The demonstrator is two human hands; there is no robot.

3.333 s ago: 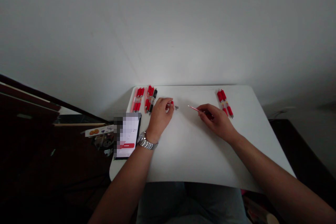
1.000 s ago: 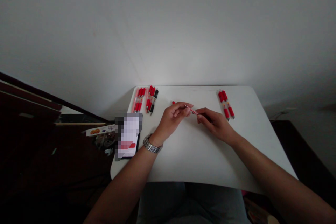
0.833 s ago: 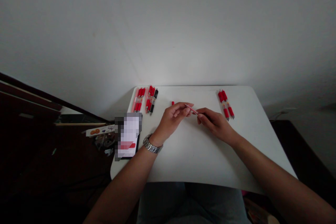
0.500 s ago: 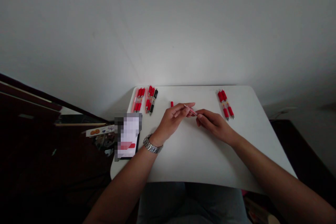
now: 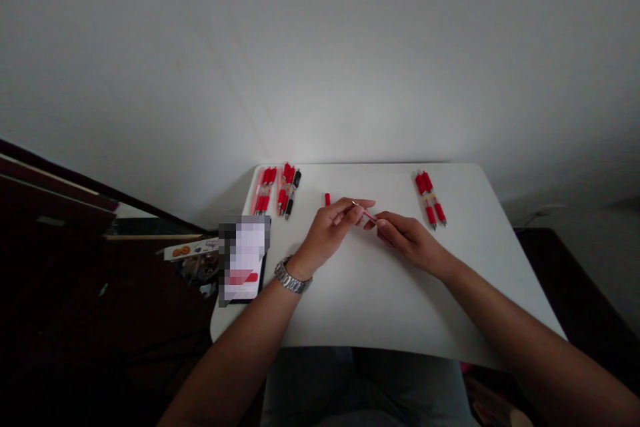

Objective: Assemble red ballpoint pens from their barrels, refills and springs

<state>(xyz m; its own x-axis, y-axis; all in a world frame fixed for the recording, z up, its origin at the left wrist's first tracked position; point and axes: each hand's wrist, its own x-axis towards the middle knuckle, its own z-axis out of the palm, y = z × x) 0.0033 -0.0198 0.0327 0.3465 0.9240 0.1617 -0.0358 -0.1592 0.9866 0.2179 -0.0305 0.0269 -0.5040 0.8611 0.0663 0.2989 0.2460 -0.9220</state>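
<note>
Above the middle of the white table [image 5: 360, 293], a thin reddish pen refill [image 5: 369, 215] with a pointed metal tip slants between both hands. My left hand [image 5: 336, 225], a metal watch on its wrist, is closed on the tip end, thumb against fingers. The other end goes into the closed fingers of my right hand [image 5: 404, 235], where its rest is hidden. Just behind my left hand lies a red pen part [image 5: 327, 199], partly covered by that hand.
Back left lie several red pens [image 5: 266, 190], with more red pens [image 5: 285, 187] and a black pen [image 5: 293, 193] beside them. Two red pens [image 5: 430, 199] lie back right. A phone [image 5: 250, 267], its screen blurred, sits at the left edge. A wall [image 5: 330, 67] rises behind the table.
Both hands have shifted slightly to the right and down, still on the refill. The things on the table have not moved.
</note>
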